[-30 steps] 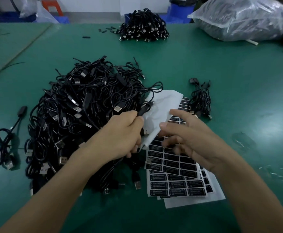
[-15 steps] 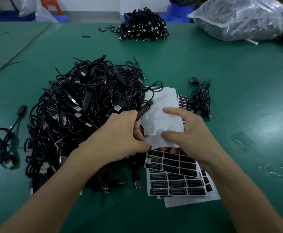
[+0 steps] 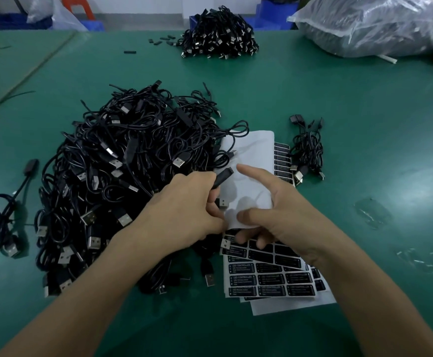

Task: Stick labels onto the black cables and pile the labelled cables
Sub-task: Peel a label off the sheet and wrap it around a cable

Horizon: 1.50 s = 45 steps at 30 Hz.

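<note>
Left hand (image 3: pixel 184 212) grips a cable (image 3: pixel 222 177) end. Right hand (image 3: pixel 282 217), index straight, rests on label sheets (image 3: pixel 269 282); any grasp cannot be determined.

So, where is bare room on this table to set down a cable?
Most room: the stretch right of the small bundle and label sheets, this side of the plastic bag, bar clear scraps. Also the band between the big pile and far pile. Crowded: around the left hand, gripping a cable, and right hand, where pile, white sheet and labels meet.

Green worktable (image 3: pixel 339 112), white wall (image 3: pixel 138 3) behind, blue crates (image 3: pixel 1 21) below.
</note>
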{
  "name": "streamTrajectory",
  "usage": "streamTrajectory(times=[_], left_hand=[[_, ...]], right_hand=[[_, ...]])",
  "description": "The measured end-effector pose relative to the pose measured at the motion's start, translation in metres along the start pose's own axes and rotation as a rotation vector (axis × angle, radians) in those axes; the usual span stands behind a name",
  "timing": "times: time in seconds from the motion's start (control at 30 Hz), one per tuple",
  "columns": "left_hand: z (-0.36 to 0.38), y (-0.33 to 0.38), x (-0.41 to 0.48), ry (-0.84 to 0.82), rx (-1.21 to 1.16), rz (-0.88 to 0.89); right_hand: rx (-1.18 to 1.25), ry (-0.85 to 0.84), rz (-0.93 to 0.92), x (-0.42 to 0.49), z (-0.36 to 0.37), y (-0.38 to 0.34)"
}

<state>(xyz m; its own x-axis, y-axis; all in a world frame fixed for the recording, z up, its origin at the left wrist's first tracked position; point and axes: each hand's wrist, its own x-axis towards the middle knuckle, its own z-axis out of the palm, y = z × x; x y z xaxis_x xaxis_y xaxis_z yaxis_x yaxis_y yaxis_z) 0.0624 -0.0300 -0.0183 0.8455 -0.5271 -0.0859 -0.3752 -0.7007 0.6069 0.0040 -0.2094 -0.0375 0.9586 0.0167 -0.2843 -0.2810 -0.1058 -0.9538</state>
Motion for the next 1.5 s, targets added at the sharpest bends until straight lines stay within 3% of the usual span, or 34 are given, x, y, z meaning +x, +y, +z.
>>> streamTrajectory(times=[0.27, 0.47, 0.9, 1.1, 1.27, 1.5], left_hand=[[-0.003, -0.001, 0.000, -0.069, -0.127, -0.025], [0.000, -0.002, 0.000, -0.024, -0.134, -0.028], [-0.003, -0.009, 0.004, -0.092, -0.258, -0.053], [-0.002, -0.007, 0.003, -0.020, -0.249, -0.057], [-0.018, 0.000, -0.001, 0.097, -0.401, -0.099], [-0.027, 0.004, 0.000, 0.179, -0.652, -0.140]], right_hand=[[-0.011, 0.066, 0.018, 0.001, 0.001, 0.001], [0.034, 0.057, 0.041, 0.001, 0.002, 0.001], [0.029, 0.040, 0.065, -0.002, 0.003, -0.001], [-0.011, 0.028, 0.057, -0.005, 0.003, -0.002], [-0.320, 0.094, -0.021, -0.014, -0.004, -0.009], [-0.686, 0.080, 0.094, -0.017, -0.008, -0.009]])
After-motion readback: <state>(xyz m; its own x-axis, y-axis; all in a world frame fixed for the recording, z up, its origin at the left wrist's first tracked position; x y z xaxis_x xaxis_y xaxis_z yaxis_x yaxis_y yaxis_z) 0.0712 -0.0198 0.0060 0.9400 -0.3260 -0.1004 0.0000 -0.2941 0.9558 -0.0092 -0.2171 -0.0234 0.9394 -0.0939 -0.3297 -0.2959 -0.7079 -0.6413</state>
